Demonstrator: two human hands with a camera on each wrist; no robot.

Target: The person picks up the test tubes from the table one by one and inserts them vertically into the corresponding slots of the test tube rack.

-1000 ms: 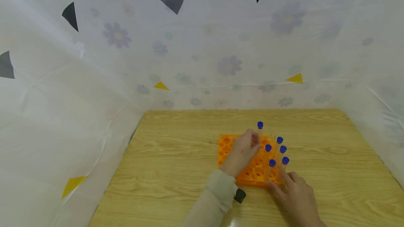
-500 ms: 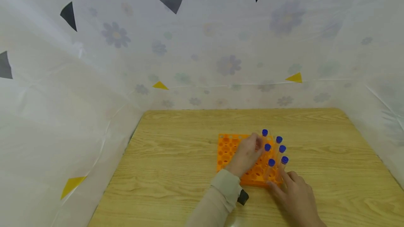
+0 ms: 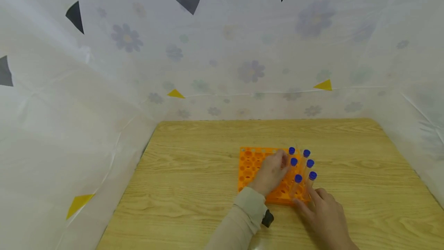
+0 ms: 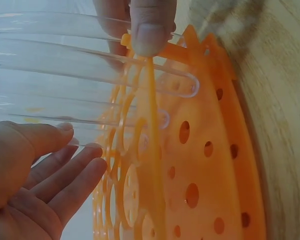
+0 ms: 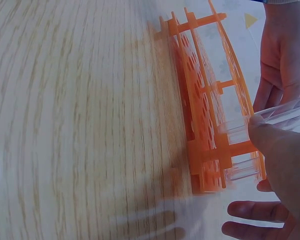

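Observation:
An orange test tube rack (image 3: 248, 167) with rows of round holes lies on the table. Several clear test tubes with blue caps stand at its right end, such as a front tube (image 3: 297, 185). My left hand (image 3: 268, 171) reaches over the rack, thumb and fingertips pinching a test tube whose blue cap (image 3: 291, 151) shows at the back; its lower end is in the rack. At the front right corner, my right hand (image 3: 326, 213) grips the rack. Its thumb (image 5: 265, 127) presses the upper edge beside the tubes, with the other fingers round the side.
The wooden table (image 3: 194, 157) extends around the rack. A pale floral plastic sheet (image 3: 222, 57) with black and yellow triangles encloses the back and sides. A black piece (image 3: 268, 219) sits at the left sleeve's cuff (image 3: 248, 205).
My left hand has moved slightly right and lowered its test tube into the rack, so the cap now sits near the height of its neighbours. The right hand stays at the rack's corner.

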